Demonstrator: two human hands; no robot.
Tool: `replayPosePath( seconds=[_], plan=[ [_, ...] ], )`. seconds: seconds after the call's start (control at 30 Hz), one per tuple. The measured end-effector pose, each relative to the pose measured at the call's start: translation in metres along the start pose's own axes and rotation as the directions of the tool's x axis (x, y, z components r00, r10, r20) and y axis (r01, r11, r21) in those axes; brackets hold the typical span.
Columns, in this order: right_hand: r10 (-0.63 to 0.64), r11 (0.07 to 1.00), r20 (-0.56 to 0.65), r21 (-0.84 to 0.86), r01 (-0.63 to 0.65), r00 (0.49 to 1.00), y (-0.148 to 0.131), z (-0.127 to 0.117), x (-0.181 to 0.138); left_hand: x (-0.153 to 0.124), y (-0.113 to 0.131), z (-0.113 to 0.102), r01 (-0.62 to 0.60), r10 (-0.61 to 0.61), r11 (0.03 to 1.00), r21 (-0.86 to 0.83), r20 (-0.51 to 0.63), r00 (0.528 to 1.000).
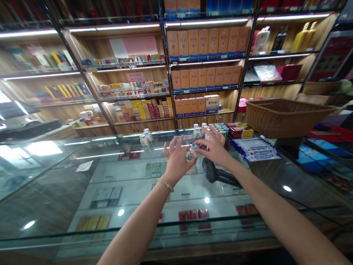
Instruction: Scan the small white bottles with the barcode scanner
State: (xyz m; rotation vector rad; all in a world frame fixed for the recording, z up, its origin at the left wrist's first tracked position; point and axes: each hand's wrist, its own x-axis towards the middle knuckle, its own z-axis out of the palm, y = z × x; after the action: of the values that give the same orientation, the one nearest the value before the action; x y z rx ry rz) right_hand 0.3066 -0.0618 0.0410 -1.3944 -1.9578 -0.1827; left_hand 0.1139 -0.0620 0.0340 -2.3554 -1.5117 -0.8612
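Observation:
Both my arms reach out over a glass counter. My left hand has its fingers spread, and a small clear bottle with a white cap sits pinched between its thumb side and my right hand. My right hand curls its fingers against that bottle from the right. Two similar small bottles stand on the glass to the left, and a few more stand just behind my hands.
A black barcode scanner lies on the glass under my right wrist. A wicker basket stands at the right, with blue-white packets and stacked boxes beside it. Shelves of orange boxes fill the wall behind.

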Motion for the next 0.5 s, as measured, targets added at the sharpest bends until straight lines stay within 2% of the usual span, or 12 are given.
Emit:
replayPosePath(
  seconds=[0.13, 0.3, 0.5],
  plan=[
    [0.064, 0.997, -0.067, 0.049, -0.061, 0.996, 0.0018, 0.0039, 0.0026, -0.0009, 0.0011, 0.0012, 0.047, -0.047, 0.999, -0.023, -0.007, 0.999],
    [0.164, 0.982, -0.148, 0.114, -0.148, 0.975, 0.0024, 0.0087, 0.0071, -0.0029, 0.0005, 0.0032, 0.033, -0.034, 0.999, -0.015, -0.029, 0.999],
    [0.184, 0.979, -0.152, 0.118, -0.167, 0.971, 0.0049, 0.0079, 0.0088, -0.0026, -0.0009, 0.006, 0.05, -0.05, 0.999, 0.001, -0.043, 0.998]
  ],
)
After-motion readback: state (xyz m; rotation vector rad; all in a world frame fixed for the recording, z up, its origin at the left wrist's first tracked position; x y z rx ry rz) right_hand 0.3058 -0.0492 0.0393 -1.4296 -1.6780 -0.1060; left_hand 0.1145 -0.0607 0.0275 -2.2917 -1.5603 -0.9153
